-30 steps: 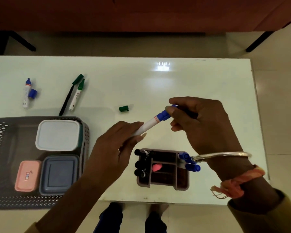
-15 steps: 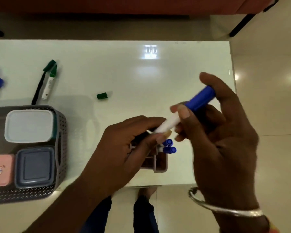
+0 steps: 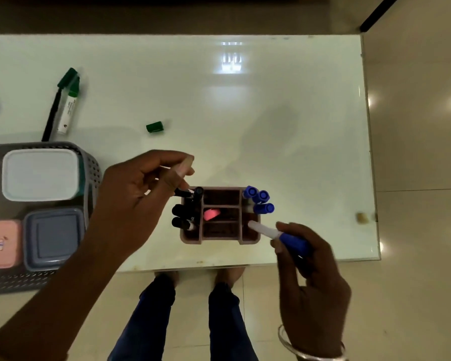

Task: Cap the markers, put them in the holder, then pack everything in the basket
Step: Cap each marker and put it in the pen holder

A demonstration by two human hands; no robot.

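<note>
Now lowers capped blue marker (image 3: pixel 284 237), grasped in right hand (image 3: pixel 310 280), toward holder (image 3: pixel 220 241); left hand (image 3: pixel 133 201) released, fingers (image 3: pixel 182 169) loosely curled; insertion next.

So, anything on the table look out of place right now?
Yes: a loose green cap lies alone mid-table, apart from the uncapped green marker lying at far left beside the basket. Both are outside the holder.
</note>
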